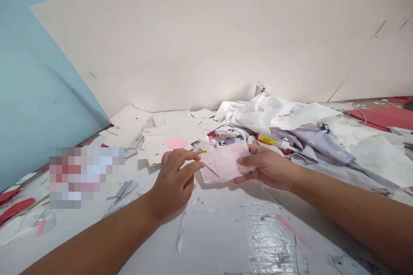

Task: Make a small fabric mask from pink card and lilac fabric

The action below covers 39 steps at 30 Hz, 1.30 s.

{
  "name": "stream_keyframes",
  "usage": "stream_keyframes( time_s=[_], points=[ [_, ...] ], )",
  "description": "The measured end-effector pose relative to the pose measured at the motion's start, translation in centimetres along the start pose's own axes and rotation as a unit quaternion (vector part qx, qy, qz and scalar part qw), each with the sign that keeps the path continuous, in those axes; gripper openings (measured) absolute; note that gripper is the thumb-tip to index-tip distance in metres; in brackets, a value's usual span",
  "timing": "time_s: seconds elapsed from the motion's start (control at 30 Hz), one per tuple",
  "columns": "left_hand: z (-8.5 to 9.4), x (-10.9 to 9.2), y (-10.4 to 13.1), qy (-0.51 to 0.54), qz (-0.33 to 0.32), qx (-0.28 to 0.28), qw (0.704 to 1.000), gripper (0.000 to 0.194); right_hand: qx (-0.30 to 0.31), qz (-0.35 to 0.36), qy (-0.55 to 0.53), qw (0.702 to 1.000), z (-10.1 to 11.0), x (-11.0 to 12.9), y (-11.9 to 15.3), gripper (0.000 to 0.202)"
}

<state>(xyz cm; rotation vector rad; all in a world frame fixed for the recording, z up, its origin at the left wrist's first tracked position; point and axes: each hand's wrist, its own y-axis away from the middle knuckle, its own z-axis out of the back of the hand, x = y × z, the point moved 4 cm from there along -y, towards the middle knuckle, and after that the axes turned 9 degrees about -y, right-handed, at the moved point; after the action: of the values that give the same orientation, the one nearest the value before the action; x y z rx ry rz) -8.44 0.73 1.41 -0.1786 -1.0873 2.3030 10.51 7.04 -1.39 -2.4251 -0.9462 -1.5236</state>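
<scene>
A flat rectangular pale pink piece with thin white edges [227, 163] is held just above the table; I cannot tell whether it is paper or cloth. My right hand [266, 165] grips its right end, thumb on top and fingers underneath. At the opposite end, the thumb and index finger of my left hand [177, 176] pinch close together on the left edge, where a diagonal fold or flap shows. Just behind the piece stands a small white bottle [204, 141]. Past my right hand lies a glue bottle with a yellow label [267, 139].
White card pieces [167, 131] and a pink scrap [174, 142] lie at the back left. Crumpled white cloth [274, 111] and lilac fabric [325, 144] are heaped at the back right. A large white board [226, 38] leans behind. Red sheets [383, 118] lie far right.
</scene>
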Motion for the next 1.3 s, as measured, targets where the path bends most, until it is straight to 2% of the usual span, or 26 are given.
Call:
stream_keyframes(
  time_s=[0.23, 0.37, 0.47, 0.6, 0.67, 0.73, 0.8, 0.87, 0.93, 1.0, 1.03, 1.07, 1.1, 1.17, 1.23, 1.3],
  points=[
    [-0.2, -1.7, -0.3, -0.025, -0.088, 0.033, 0.995, 0.021, 0.035, 0.001, 0.025, 0.999, -1.5, -0.3, 0.8, 0.025],
    [-0.3, -1.7, -0.3, -0.007, -0.079, 0.045, 0.996, 0.014, 0.03, 0.004, 0.024, 0.999, -1.6, -0.3, 0.8, 0.025],
    [-0.3, -1.6, -0.4, 0.03, -0.069, 0.082, 0.994, 0.011, -0.014, 0.034, 0.023, 0.999, -0.8, 0.1, 0.3, 0.02],
    [-0.7, -0.8, -0.4, 0.069, -0.002, 0.156, 0.985, 0.02, -0.081, 0.116, 0.03, 0.99, -0.1, 1.0, 0.0, 0.018],
    [-1.1, -0.3, -0.2, 0.096, 0.063, 0.194, 0.974, 0.026, -0.094, 0.16, 0.068, 0.98, -0.2, 1.3, 0.4, 0.018],
    [-1.5, 0.1, 0.1, 0.152, 0.146, 0.212, 0.954, 0.024, -0.109, 0.213, 0.148, 0.96, -0.6, 1.7, 1.2, 0.019],
    [-2.0, 0.3, 0.5, 0.228, 0.231, 0.213, 0.922, 0.012, -0.123, 0.3, 0.273, 0.906, -1.3, 2.1, 2.3, 0.02],
    [-2.5, 0.4, 0.9, 0.33, 0.31, 0.217, 0.865, 0.003, -0.095, 0.417, 0.409, 0.806, -2.4, 2.5, 3.5, 0.023],
    [-3.2, 0.3, 1.3, 0.454, 0.373, 0.239, 0.773, 0.006, 0.018, 0.527, 0.515, 0.675, -3.9, 2.2, 4.7, 0.026],
    [-3.7, 0.1, 1.6, 0.562, 0.42, 0.256, 0.665, 0.019, 0.141, 0.584, 0.582, 0.548, -4.8, 1.2, 5.4, 0.026],
    [-3.8, 0.0, 1.6, 0.6, 0.435, 0.26, 0.619, 0.026, 0.179, 0.592, 0.609, 0.496, -5.0, 0.8, 5.5, 0.024],
    [-3.8, 0.0, 1.5, 0.628, 0.443, 0.26, 0.584, 0.035, 0.195, 0.589, 0.636, 0.458, -5.1, 0.5, 5.5, 0.021],
    [-3.7, 0.1, 1.4, 0.651, 0.444, 0.255, 0.56, 0.043, 0.192, 0.584, 0.659, 0.434, -5.1, 0.4, 5.3, 0.019],
    [-3.4, 0.0, 1.0, 0.685, 0.426, 0.251, 0.535, 0.054, 0.177, 0.572, 0.687, 0.412, -5.0, 0.3, 5.0, 0.017],
    [-3.2, -0.1, 0.9, 0.687, 0.414, 0.258, 0.539, 0.048, 0.169, 0.571, 0.691, 0.41, -4.9, 0.2, 4.8, 0.017],
    [-3.3, 0.0, 1.1, 0.66, 0.426, 0.258, 0.562, 0.032, 0.174, 0.562, 0.686, 0.428, -4.7, 0.0, 4.7, 0.02]
  ],
)
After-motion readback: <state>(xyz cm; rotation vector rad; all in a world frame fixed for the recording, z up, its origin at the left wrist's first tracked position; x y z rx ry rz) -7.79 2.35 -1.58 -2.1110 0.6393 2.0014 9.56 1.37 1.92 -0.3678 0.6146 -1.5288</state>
